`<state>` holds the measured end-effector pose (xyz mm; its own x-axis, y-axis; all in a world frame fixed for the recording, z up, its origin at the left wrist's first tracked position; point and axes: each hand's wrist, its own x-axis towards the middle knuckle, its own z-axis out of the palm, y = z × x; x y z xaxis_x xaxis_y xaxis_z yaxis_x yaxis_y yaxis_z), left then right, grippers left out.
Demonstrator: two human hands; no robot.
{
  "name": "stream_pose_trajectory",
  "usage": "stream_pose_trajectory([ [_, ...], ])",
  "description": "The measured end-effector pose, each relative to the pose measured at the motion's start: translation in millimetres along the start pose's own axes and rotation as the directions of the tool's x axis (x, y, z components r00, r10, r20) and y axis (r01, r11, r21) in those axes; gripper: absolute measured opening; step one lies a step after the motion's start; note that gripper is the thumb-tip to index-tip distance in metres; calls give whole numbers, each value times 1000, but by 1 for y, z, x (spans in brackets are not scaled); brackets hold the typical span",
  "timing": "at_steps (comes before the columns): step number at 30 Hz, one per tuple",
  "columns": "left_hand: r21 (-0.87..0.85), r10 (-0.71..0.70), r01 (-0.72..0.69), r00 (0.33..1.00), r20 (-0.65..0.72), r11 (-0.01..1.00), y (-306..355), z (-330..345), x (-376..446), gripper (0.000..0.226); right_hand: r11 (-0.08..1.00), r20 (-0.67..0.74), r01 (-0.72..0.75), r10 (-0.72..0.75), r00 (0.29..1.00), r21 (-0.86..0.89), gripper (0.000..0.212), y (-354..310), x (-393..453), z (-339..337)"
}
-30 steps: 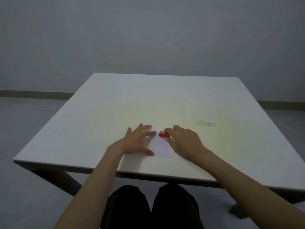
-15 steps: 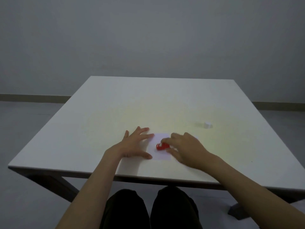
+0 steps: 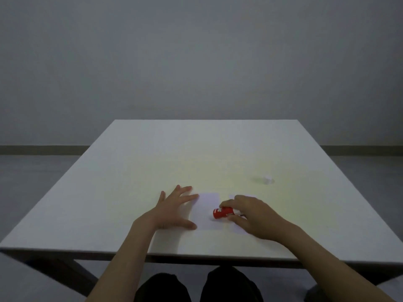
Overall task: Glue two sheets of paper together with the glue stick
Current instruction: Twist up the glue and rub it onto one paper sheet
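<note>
Nearest in, dark-clothed knees (image 3: 198, 286) sit tucked under the table's front edge (image 3: 218, 257), a thin pale lip over a dark underframe. Two bare forearms cross that edge and reach onto the top.

The left hand (image 3: 172, 211) lies flat, fingers fanned wide, palm down on the tabletop; its forefinger and thumb tips touch the left border of a white sheet of paper (image 3: 206, 209). That sheet is a small rectangle, matte and smooth, lying flat and only faintly brighter than the surface under it.

The right hand (image 3: 250, 216) curls around the glue stick (image 3: 222, 212), thumb below and fingers above, pinching the short red cylinder with white lettering. The stick lies tilted nearly on its side, its red end pointing left over the right edge of that sheet; I cannot tell whether its tip touches the paper. Beneath this hand a second sheet (image 3: 242, 196) peeks out, a corner showing beyond the knuckles and another sliver near the wrist, just beside the first sheet with a narrow gap between them.

Farther out to the right, well apart from both hands, a small white cap (image 3: 267, 179) stands alone. All around it the tabletop (image 3: 196, 149) runs bare, smooth and matte, wide room left, right and ahead up to the straight far edge. Beyond it lie grey floor, a dark baseboard strip, and a plain grey wall (image 3: 196, 62).
</note>
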<state>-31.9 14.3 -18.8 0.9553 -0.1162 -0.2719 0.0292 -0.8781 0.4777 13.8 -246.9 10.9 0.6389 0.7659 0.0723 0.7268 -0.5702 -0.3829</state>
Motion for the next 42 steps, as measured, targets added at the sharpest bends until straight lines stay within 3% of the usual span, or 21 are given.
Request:
stream_pose_trajectory([
  [2,3,-3,3,1000,3,1000,2,-1,-1,90,998,-7,-53,53,999,24,31,7,0,-6],
  [6,-2,-4,4,1000,4,1000,6,-3,-3,90,968,-151,-251,244,958,-26,30,19,-3,-19],
  [11,-55,4,-6,999,-32,998,4,0,-5,87,899,-257,-205,318,913,387,29,2,-24,-17],
  [13,-119,5,-10,999,-42,993,2,-1,-6,86,805,-240,-179,368,898,566,23,-9,-35,-10],
  [15,-192,5,-15,999,-51,981,2,-2,-7,83,641,-175,-156,422,890,751,20,-18,-48,2],
  [18,-298,-9,-22,995,-102,954,4,-3,-12,69,424,-77,-171,507,858,889,20,-24,-63,17],
  [21,-375,-61,-39,966,-251,926,17,0,-17,50,349,-97,-167,627,773,922,21,-18,-69,16],
  [24,-439,-110,-142,859,-501,887,42,11,-27,41,198,-75,-96,710,700,975,22,-8,-72,7],
  [26,-490,-183,-220,740,-648,844,59,23,-39,33,37,0,-36,697,717,999,20,-7,-73,1],
  [28,-593,-302,-244,678,-670,767,76,36,-49,25,-110,73,-4,640,765,994,26,-13,-71,-1],
  [31,-760,-367,-220,772,-519,612,103,51,-57,18,-200,113,-1,545,831,980,33,-32,-65,6],
  [34,-809,-346,-198,829,-439,553,122,59,-58,19,-268,158,-42,427,890,963,35,-54,-59,21],
  [38,-796,-304,-211,845,-441,567,126,55,-65,16,-224,184,-109,347,920,968,35,-76,-57,33],
  [40,-783,-297,-219,839,-456,582,121,53,-69,20,-70,172,-157,394,903,985,31,-80,-58,32],
  [42,-809,-332,-223,828,-451,544,117,54,-73,14,170,126,-223,446,886,960,24,-80,-58,30],
])
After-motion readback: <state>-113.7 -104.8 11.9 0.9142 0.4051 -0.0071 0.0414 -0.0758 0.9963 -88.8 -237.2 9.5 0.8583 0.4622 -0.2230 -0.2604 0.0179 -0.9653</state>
